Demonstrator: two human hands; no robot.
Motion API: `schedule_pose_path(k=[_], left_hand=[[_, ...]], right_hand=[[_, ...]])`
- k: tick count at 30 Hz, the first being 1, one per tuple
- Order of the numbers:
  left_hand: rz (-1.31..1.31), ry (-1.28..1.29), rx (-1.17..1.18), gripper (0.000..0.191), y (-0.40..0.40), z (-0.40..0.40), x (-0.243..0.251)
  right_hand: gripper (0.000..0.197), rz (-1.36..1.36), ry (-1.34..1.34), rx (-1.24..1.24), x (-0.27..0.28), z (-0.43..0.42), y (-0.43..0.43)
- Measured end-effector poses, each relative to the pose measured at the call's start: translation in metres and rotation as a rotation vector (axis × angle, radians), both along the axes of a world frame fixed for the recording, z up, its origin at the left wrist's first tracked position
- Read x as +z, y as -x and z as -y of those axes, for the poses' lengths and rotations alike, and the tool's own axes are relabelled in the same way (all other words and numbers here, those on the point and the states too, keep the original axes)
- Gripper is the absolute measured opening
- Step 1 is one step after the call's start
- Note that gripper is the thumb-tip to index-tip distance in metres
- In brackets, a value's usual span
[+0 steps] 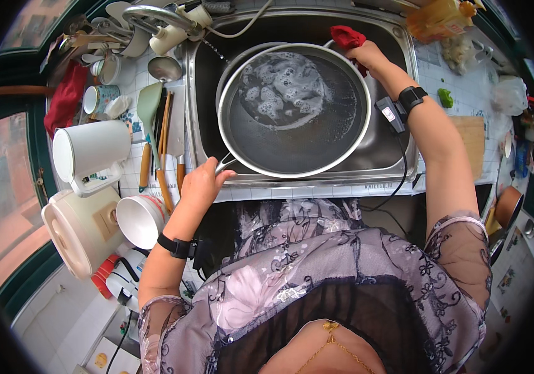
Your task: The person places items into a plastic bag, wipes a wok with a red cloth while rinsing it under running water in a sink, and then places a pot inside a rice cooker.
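A wide dark-lined pan (290,145) with a pale rim is over the stainless steel sink (388,154). Sudsy water (290,84) lies inside it, with foam towards the far side. My left hand (204,180) grips the metal handle (225,163) at the pan's near left. At the far right, my right hand (370,57) holds a red cloth (349,37) beside the rim, partly over a side handle; its fingertips are hidden. Part of another round vessel (234,58) shows behind the pan. Water runs from the faucet (159,16) at the sink's far left.
Left of the sink lie a green spatula (148,103), a cleaver (177,126) and a ladle (165,69). A white kettle (91,149) and a white bowl (140,222) stand farther left. On the right are a soap bottle (440,21) and a wooden board (468,145). A cable (405,163) hangs from my right wrist.
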State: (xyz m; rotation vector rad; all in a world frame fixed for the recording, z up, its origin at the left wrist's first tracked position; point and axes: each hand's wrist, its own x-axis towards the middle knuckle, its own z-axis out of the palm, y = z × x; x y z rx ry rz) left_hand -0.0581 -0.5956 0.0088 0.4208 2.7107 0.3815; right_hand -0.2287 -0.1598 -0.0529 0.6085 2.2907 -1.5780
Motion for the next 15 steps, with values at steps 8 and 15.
schedule_pose_path(k=[8,15], left_hand=[[0.482,-0.412,-0.050,0.039,-0.001,-0.015,-0.013],[1.352,-0.823,0.254,0.021,0.000,-0.037,-0.012]], right_hand=[[0.016,0.055,0.181,-0.123,0.056,-0.032,-0.002],[0.023,-0.066,0.314,-0.027,0.125,-0.039,0.003]])
